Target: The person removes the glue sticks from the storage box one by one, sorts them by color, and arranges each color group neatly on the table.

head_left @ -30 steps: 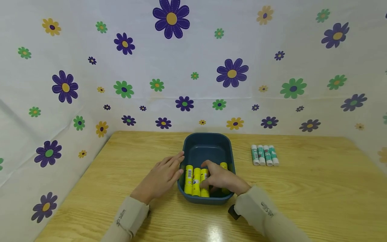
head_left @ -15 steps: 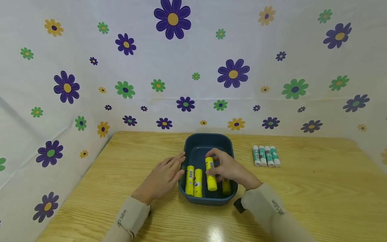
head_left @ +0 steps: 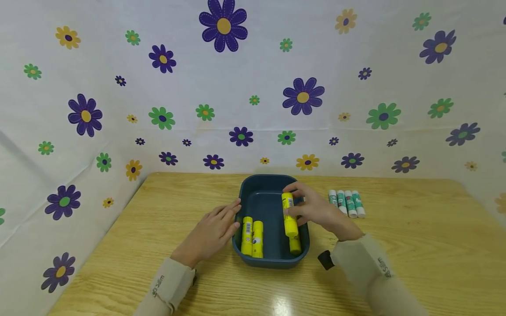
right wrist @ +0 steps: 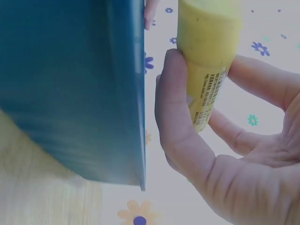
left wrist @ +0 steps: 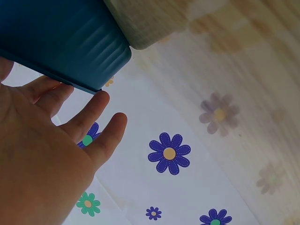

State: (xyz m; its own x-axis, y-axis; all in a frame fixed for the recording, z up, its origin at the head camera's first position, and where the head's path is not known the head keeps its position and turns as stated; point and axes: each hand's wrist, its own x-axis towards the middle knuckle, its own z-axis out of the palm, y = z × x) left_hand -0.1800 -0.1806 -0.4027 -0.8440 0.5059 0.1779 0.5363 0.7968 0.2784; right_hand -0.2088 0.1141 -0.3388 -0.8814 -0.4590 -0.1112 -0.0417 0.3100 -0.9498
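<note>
A dark blue plastic bin (head_left: 269,263) stands on the wooden table. My right hand (head_left: 316,211) pinches a yellow glue stick (head_left: 290,219) above the bin's right side; in the right wrist view the same glue stick (right wrist: 206,42) sits between thumb and fingers, higher than the bin's rim. Two more yellow glue sticks (head_left: 252,237) lie side by side at the bin's left. Another one (head_left: 295,246) lies at the right wall, partly hidden under the held one. With fingers extended, my left hand (head_left: 209,235) touches the bin's left edge; the left wrist view shows its fingertips (left wrist: 101,98) by the rim.
Several white-and-green glue sticks (head_left: 351,204) lie in a row on the table right of the bin, partly behind my right hand. A white cloth with flowers (head_left: 257,79) hangs behind the table (head_left: 415,245) and along its left side.
My right hand has taken hold of a yellow glue stick from the row in the bin, lifted it and carried it to the right. The left hand has stayed at the bin's edge.
</note>
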